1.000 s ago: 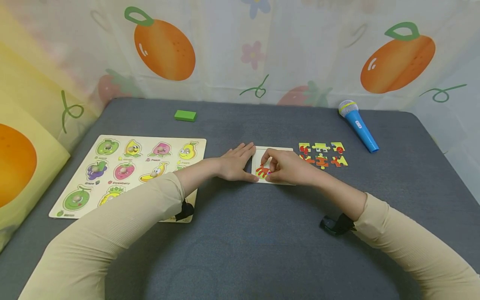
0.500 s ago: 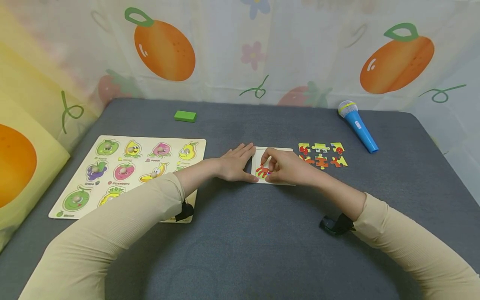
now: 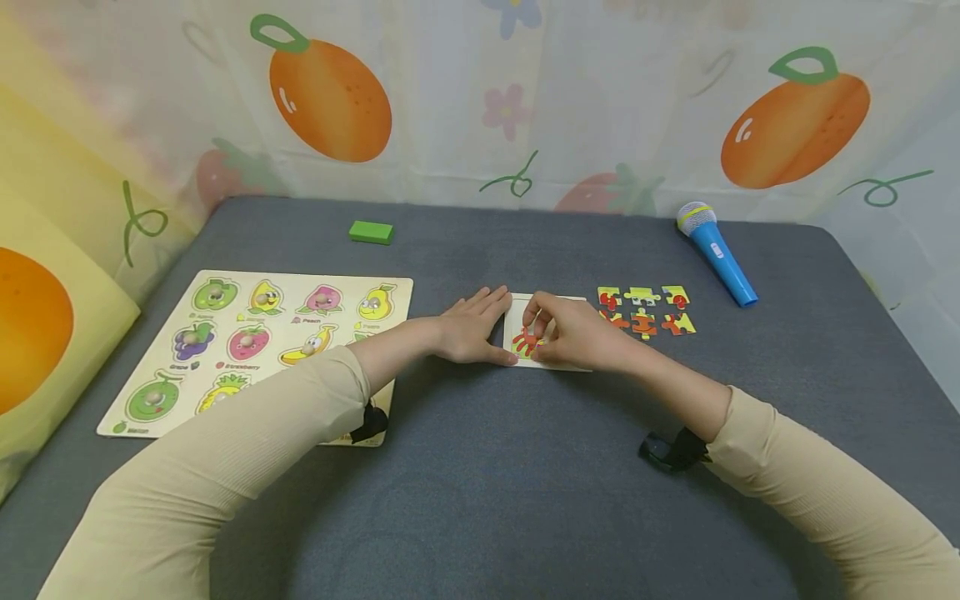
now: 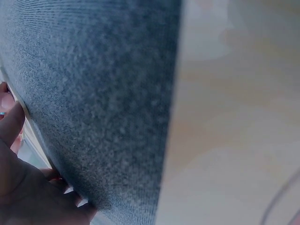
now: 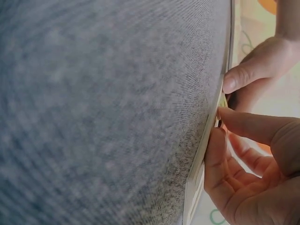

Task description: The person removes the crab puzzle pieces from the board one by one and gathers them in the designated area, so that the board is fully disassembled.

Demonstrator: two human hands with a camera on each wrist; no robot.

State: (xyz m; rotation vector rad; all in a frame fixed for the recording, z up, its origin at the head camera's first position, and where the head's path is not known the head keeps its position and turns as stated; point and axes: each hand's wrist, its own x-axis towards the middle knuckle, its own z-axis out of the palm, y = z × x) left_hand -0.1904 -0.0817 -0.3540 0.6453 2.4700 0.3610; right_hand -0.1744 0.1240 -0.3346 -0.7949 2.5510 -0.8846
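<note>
A small pale puzzle tray (image 3: 514, 312) lies on the table in the head view, with red and yellow picture pieces (image 3: 522, 344) in its lower left corner. My left hand (image 3: 472, 327) rests with fingers spread along the tray's left edge, thumb at the lower corner. Over the tray, my right hand (image 3: 573, 333) has its thumb and index finger bent around a puzzle piece at that corner; the hand hides much of the tray. In the right wrist view, the thumb and fingertips (image 5: 226, 112) meet close over the tray's edge, near the left thumb (image 5: 230, 83).
Several loose jigsaw pieces (image 3: 642, 322) lie in two rows right of the tray. Behind them is a blue toy microphone (image 3: 722, 258). A fruit peg board (image 3: 285, 292) lies at left, partly under the left arm. A green block (image 3: 371, 232) sits near the back edge.
The right index finger has lifted slightly and shifted a little right over the corner pieces. The left hand and the tray have stayed in place.
</note>
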